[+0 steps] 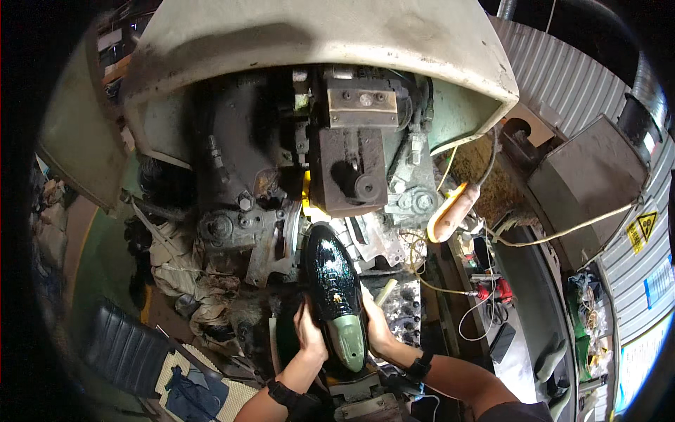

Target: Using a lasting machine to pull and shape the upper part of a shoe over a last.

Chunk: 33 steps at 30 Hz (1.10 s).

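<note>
Shoe upper (330,271) in glossy black, stretched over a green last (347,339), shows in the head view on the near side of the machine's dark steel block (349,165), slightly left of that block's middle. Whether its toe touches any metal beneath the block cannot be told.

Its rounded toe points away from the person, toward the block; the bare green end of the last points back toward the person. The long axis runs nearly fore and aft, the toe leaning a little left.

The left hand (309,332) and right hand (377,326) press in from opposite sides toward the rear, fingers loosely curled and close together along the flanks; some fingertips are hidden.

The last looks rigid and should give moderate weight and a firm core; the shiny skin is probably slippery and easily scuffed. The rear sides, where the hands sit, seem the soundest hold.
</note>
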Each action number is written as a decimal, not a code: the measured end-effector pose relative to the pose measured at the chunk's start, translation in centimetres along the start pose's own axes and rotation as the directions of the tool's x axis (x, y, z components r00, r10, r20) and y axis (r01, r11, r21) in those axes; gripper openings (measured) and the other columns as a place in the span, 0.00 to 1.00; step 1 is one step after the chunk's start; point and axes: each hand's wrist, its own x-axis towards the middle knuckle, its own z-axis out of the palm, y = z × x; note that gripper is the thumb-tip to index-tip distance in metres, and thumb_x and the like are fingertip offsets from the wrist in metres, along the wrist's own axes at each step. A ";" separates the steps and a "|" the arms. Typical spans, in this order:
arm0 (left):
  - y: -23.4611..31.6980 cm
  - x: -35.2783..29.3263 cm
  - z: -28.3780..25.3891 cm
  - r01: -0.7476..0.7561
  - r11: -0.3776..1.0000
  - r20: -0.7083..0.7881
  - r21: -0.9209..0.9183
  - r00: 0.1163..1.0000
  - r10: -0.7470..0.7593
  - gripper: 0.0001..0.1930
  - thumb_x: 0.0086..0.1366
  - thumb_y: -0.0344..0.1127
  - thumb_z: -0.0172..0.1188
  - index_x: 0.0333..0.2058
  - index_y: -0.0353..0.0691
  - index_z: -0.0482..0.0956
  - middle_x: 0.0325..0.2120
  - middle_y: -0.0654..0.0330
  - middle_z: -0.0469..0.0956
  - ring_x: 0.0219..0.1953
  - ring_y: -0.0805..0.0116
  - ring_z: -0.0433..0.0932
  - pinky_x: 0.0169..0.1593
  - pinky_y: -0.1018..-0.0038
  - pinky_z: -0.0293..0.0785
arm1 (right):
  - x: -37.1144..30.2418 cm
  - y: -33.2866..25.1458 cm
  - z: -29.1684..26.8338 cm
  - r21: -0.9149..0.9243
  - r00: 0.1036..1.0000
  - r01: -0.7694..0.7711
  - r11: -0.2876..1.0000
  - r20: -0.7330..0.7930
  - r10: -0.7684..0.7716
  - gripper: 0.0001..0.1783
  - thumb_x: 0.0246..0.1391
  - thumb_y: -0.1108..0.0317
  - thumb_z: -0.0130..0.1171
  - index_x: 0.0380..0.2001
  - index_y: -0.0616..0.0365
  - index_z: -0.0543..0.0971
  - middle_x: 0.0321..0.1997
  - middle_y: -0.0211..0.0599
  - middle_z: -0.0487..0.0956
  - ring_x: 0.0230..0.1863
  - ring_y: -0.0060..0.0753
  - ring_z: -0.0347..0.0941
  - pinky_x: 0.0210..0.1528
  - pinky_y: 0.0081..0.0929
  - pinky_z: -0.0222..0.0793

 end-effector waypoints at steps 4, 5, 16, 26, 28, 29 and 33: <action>-0.1 -0.1 0.2 0.107 0.989 0.215 -0.098 0.973 -0.084 0.30 0.76 0.60 0.44 0.54 0.38 0.78 0.47 0.58 0.83 0.47 0.66 0.82 0.55 0.67 0.78 | -0.7 1.3 -0.6 -0.223 0.980 0.193 0.955 0.081 -0.179 0.29 0.77 0.57 0.33 0.69 0.67 0.64 0.73 0.46 0.64 0.75 0.37 0.54 0.77 0.33 0.42; -0.1 0.0 0.4 0.129 0.988 0.157 -0.086 0.981 -0.114 0.30 0.76 0.60 0.44 0.54 0.38 0.78 0.47 0.58 0.83 0.47 0.66 0.82 0.55 0.67 0.78 | -0.8 1.4 -0.8 -0.235 0.977 0.207 0.950 0.105 -0.187 0.29 0.77 0.57 0.33 0.69 0.67 0.63 0.74 0.47 0.62 0.76 0.38 0.51 0.78 0.33 0.39; 0.0 0.4 -2.2 -0.080 0.921 0.005 0.382 0.996 0.084 0.24 0.77 0.50 0.50 0.55 0.34 0.78 0.51 0.57 0.80 0.55 0.69 0.76 0.61 0.72 0.68 | -2.1 0.6 -1.3 -0.423 0.987 0.121 0.898 -0.042 -0.152 0.22 0.76 0.54 0.43 0.55 0.63 0.72 0.56 0.39 0.77 0.55 0.27 0.71 0.59 0.28 0.64; 4.4 1.3 -23.9 0.058 0.387 -0.164 0.920 0.955 0.248 0.22 0.58 0.24 0.62 0.53 0.31 0.80 0.57 0.43 0.77 0.58 0.47 0.76 0.63 0.61 0.69 | -5.5 -4.7 -16.7 -0.611 0.961 -0.255 0.750 -0.077 0.265 0.32 0.66 0.62 0.62 0.60 0.78 0.66 0.55 0.53 0.82 0.53 0.35 0.81 0.58 0.33 0.78; 4.8 0.2 -22.7 0.039 0.174 -0.102 0.984 0.923 0.371 0.20 0.56 0.22 0.61 0.50 0.31 0.82 0.57 0.41 0.77 0.58 0.44 0.76 0.63 0.59 0.69 | -4.9 -4.1 -20.8 -0.541 0.945 -0.314 0.780 -0.257 0.202 0.33 0.64 0.60 0.65 0.61 0.76 0.68 0.54 0.50 0.82 0.55 0.34 0.79 0.57 0.32 0.76; 4.5 -0.6 -21.3 -0.025 -0.101 0.085 0.995 0.751 0.655 0.19 0.55 0.21 0.59 0.47 0.31 0.82 0.54 0.42 0.78 0.56 0.42 0.76 0.62 0.57 0.71 | -4.5 -3.3 -22.3 -0.444 0.883 -0.393 0.805 -0.426 0.196 0.32 0.62 0.60 0.66 0.60 0.75 0.70 0.55 0.50 0.82 0.57 0.34 0.78 0.57 0.31 0.74; 1.2 -4.4 -15.1 -0.526 -0.161 0.538 0.835 0.719 0.440 0.15 0.59 0.23 0.60 0.46 0.30 0.81 0.54 0.41 0.75 0.59 0.42 0.72 0.62 0.56 0.70 | -3.0 2.1 -24.1 -0.061 0.762 -0.406 0.912 -0.573 0.301 0.37 0.61 0.64 0.67 0.66 0.72 0.66 0.61 0.55 0.76 0.64 0.42 0.72 0.61 0.31 0.70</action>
